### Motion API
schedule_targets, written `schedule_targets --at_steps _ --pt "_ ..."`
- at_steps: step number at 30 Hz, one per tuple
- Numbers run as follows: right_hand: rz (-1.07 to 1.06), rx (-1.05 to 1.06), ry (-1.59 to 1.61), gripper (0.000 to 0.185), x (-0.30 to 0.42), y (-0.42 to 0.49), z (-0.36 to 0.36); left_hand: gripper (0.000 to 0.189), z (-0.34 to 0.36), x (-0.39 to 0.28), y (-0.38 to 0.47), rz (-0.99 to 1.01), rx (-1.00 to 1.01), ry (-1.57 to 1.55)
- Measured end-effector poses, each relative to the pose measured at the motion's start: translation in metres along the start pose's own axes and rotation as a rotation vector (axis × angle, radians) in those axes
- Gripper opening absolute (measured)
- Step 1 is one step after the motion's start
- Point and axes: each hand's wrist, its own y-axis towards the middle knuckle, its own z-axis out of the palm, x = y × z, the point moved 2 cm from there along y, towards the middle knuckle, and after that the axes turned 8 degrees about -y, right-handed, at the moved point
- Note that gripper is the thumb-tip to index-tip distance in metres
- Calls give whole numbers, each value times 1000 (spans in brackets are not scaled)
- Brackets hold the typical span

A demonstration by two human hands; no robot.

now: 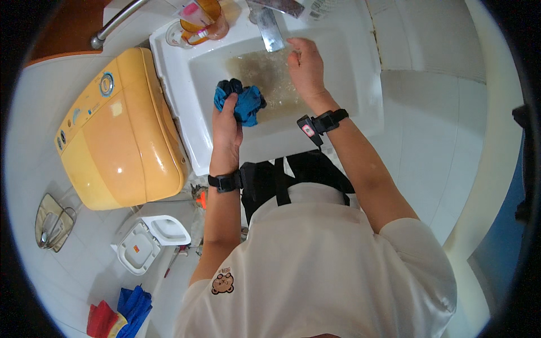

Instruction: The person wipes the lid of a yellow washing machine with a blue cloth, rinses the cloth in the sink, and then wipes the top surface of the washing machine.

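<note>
My left hand point(227, 122) grips a bunched wet-looking blue cloth point(248, 105) with darker folds, thumb on top. It is above the left part of a white ceramic sink point(198, 139). My right hand point(308, 69) is beside the tip of the metal faucet spout point(271, 34), just to its right. Its fingers are loosely curled, thumb and forefinger apart, and no object shows in them. Cloudy brownish water point(270, 69) with bubbles lies in the basin between the hands.
Orange cups point(215, 25) and a clear glass point(174, 34) stand on the sink's back left corner. A yellow washing machine point(131, 135) adjoins the sink's left side. A white lidded bin point(139, 249) and folded umbrellas point(134, 305) are at lower left. A metal rail point(120, 19) crosses the upper left.
</note>
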Motion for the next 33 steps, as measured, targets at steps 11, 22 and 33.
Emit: schedule_targets --at_steps 11,22,33 --pt "758 304 907 28 -9 70 -15 35 -9 3 -5 1 -61 -57" --pt "-27 817 -355 28 -57 -66 105 39 -32 -18 -29 24 -159 -49" --pt "-282 935 -676 20 -47 -26 123 42 -25 -13 -35 28 -142 -50"
